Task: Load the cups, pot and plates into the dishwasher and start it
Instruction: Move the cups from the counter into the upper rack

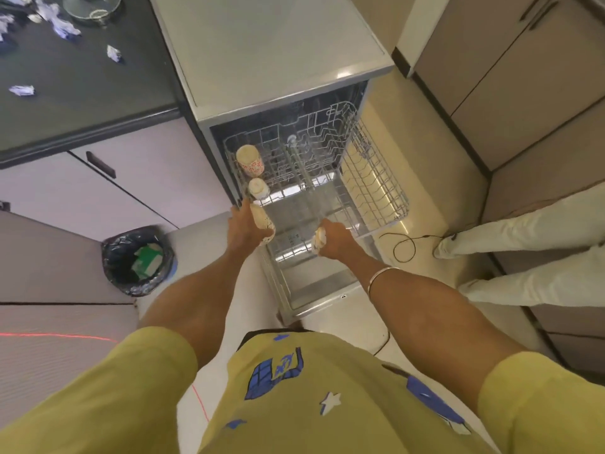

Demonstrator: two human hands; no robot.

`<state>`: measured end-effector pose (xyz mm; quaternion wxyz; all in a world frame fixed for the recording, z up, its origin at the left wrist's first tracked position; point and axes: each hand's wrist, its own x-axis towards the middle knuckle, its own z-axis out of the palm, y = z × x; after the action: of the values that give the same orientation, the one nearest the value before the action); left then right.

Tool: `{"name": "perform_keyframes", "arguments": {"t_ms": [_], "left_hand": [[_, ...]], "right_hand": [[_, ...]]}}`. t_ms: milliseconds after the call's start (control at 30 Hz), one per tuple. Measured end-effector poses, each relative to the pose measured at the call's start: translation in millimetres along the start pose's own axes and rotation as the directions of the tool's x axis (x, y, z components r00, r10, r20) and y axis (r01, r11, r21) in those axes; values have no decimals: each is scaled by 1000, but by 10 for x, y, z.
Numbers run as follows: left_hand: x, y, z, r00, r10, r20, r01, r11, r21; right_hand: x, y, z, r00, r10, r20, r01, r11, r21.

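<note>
The dishwasher point(275, 50) stands open with its door point(314, 286) folded down and the upper wire rack point(379, 188) pulled out. Two cream patterned cups sit upside down along the rack's left side, one cup point(249, 159) farther back and a smaller cup point(258, 188) in front of it. My left hand point(244, 226) grips a third cream cup point(263, 224) at the rack's front left corner. My right hand point(335, 239) holds another cream cup point(319, 240) over the open door, near the rack's front edge. No pot or plates are visible.
A black-lined bin point(139, 260) stands on the floor to the left. A dark counter point(82, 93) with crumpled papers and a glass lid point(93, 6) lies upper left. Another person's legs in pale trousers point(530, 237) stand to the right, beside a thin black cable point(404, 247).
</note>
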<state>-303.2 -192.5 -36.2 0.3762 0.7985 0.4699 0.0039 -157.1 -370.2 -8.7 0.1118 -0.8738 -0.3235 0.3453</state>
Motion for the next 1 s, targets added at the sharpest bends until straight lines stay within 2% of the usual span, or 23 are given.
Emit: {"name": "perform_keyframes", "arguments": {"t_ms": [300, 567, 633, 867, 1000], "left_hand": [[370, 110, 65, 999, -32, 2, 32, 999, 15], [601, 298, 212, 994, -96, -44, 92, 993, -74], [639, 363, 272, 986, -150, -71, 141, 983, -118], [842, 458, 456, 945, -289, -155, 273, 955, -117], [985, 467, 596, 938, -291, -190, 295, 955, -6]], "right_hand": [[386, -148, -21, 1000, 17, 7, -17, 999, 29], [753, -218, -38, 997, 19, 75, -19, 1000, 5], [848, -230, -53, 996, -15, 91, 15, 1000, 2], [1083, -244, -36, 962, -159, 221, 153, 987, 43], [1251, -168, 89, 951, -187, 244, 182, 982, 41]]}}
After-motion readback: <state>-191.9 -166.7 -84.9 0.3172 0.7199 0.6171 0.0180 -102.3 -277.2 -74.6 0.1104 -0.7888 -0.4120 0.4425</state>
